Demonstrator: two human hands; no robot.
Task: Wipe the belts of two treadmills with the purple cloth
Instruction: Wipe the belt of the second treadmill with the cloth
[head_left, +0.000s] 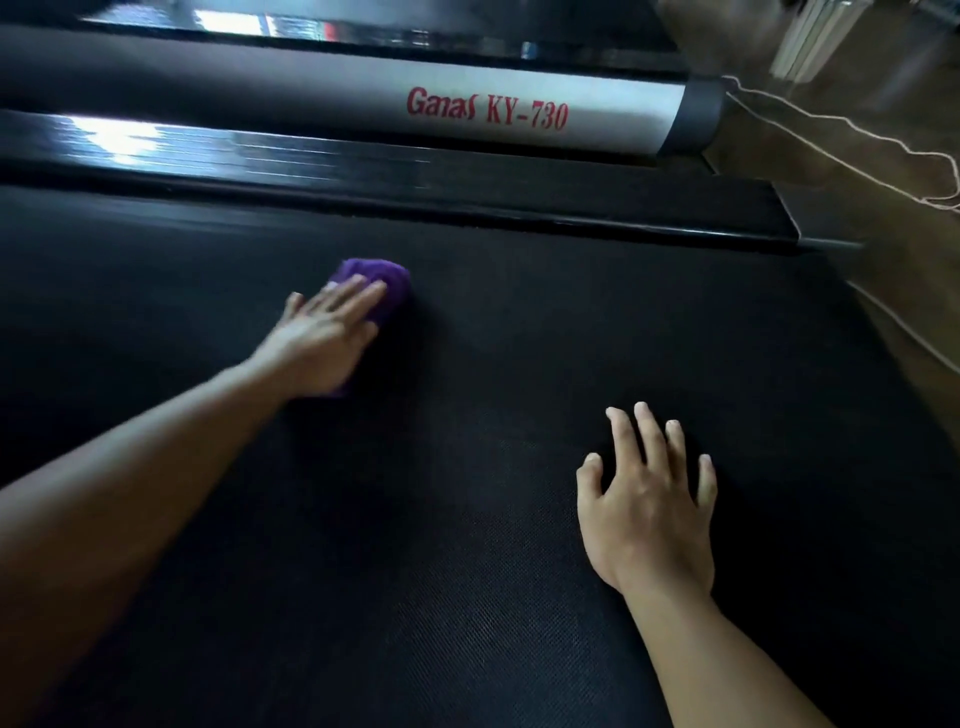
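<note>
**The left hand is pressing the purple cloth**

The bunched, deep purple cloth is showing just beyond the straight fingers, which are holding it down on the black belt. The right hand is resting flat, fingers apart.

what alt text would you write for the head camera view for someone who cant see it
A person's left hand presses a bunched purple cloth onto the black textured treadmill belt with straight fingers, while the right hand rests spread on the belt nearer the camera. Beyond lies a silver side rail lettered Ganas KY-730 in red.
</note>
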